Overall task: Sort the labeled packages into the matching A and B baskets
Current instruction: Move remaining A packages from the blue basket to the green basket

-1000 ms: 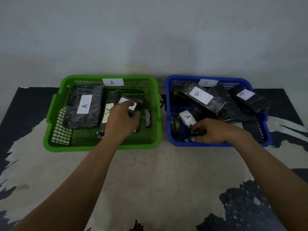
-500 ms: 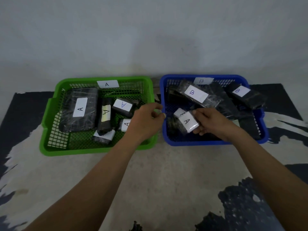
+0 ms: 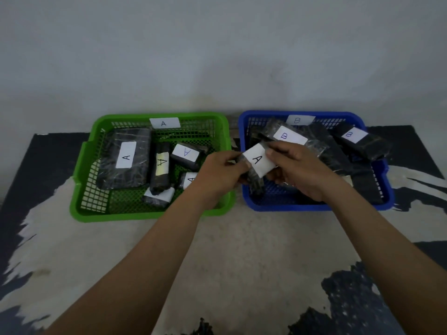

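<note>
Small black plastic-wrapped package with a white "A" label [image 3: 257, 163]: held in the air at centre frame, over the left wall of the blue plastic mesh basket [image 3: 290, 207], not resting on anything.

Left hand [image 3: 217, 175] met it from the left, thumb and fingertips pinched on the label's left edge. Right hand [image 3: 297, 170] met it from the right, fingers curled over the upper right side and thumb beneath. Both hands gripped the package at once.

Long axis ran roughly up and down the frame, slightly tilted. The dark lower end hung down inside the blue basket's near left corner. The label faced the camera and its letter read clearly.

Green plastic mesh basket [image 3: 150, 215], tagged "A" on its far wall, sat left of centre, just beside the blue one with a narrow gap between. The package hung close to that gap, so the matching basket lay to its left. The left hand was the nearer one, its wrist already over the green basket's right rim.

Judgement: mid-handover, and the move wanted was short and leftward. The right hand would need to let go first. Open mesh showed at the green basket's near right, beside the A-labelled packages already lying there.

Blue basket, tagged "B", held a clear-wrapped package labelled "B" [image 3: 290, 139] close behind the hands.
</note>
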